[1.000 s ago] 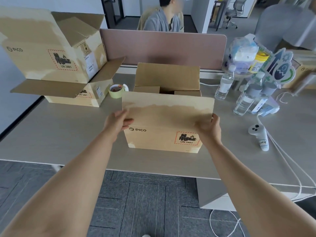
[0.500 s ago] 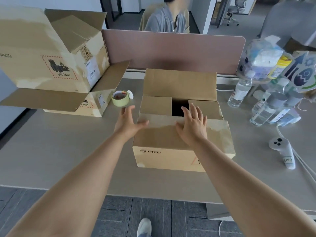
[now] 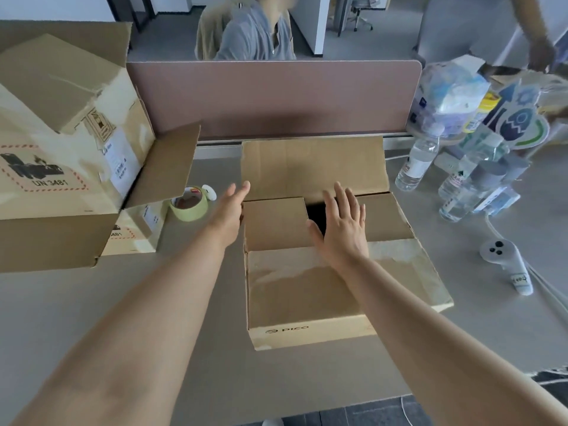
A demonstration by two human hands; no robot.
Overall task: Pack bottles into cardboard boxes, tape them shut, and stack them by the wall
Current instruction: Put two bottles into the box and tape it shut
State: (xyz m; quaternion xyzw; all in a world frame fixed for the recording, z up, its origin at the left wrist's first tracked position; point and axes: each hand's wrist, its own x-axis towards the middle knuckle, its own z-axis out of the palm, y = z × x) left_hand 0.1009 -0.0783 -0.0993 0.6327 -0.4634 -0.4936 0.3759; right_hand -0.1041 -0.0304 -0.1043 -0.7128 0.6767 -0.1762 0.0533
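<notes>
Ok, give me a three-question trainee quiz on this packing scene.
1. True or false: the far flap of the box stands up.
2. What lies on the desk by the left hand? A tape B scissors C cup
3. Which hand lies over the gap between the side flaps?
Key: 1 true; 2 A; 3 right hand.

Cardboard box (image 3: pixel 292 296) on counter (image 3: pixel 92 318), near and side flaps folded in, far flap standing up; right hand (image 3: pixel 344 232) flat over centre gap, left hand (image 3: pixel 229 210) straight-fingered at left edge, tape roll (image 3: pixel 190 206) just beside, bottles (image 3: pixel 416 166) at right.
</notes>
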